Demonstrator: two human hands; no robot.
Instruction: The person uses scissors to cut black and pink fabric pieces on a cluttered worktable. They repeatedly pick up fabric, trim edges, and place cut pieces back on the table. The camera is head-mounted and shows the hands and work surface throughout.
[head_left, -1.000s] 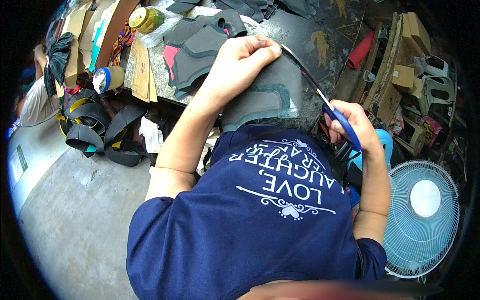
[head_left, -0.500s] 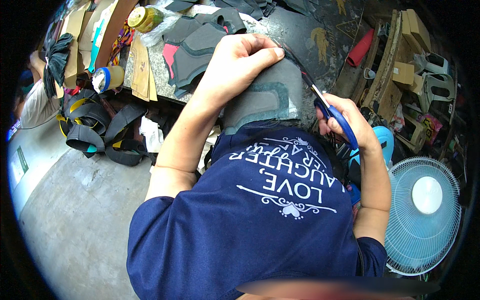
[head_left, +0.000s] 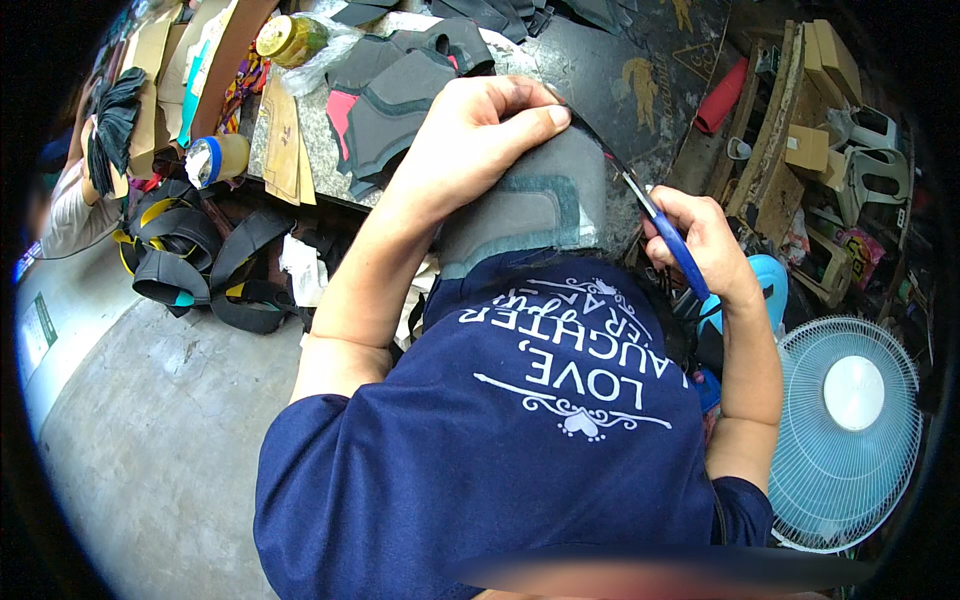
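My left hand [head_left: 495, 135] pinches the far edge of a grey sheet-like piece [head_left: 575, 165] between thumb and fingers. A darker green-grey band curves across this piece, and its near side rests against my navy shirt. In my right hand [head_left: 705, 235] is a pair of scissors [head_left: 678, 248] with blue handles. Their blades slant up and leftward along the piece's right edge, the tips close to my left thumb. The blades look nearly together. Whether they bite into the material I cannot tell.
More grey cut pieces [head_left: 395, 95] lie on the table [head_left: 650, 60] ahead. Jars, one yellow-lidded [head_left: 275, 38] and one blue-rimmed [head_left: 215, 160], stand at left. Black straps [head_left: 190, 250] hang below. A fan [head_left: 850, 430] is close on my right. Another person [head_left: 80, 210] is at far left.
The scissors' handles have come together and turned, so the second loop no longer shows plainly. My left hand has shifted very slightly nearer. The person at far left has moved an arm.
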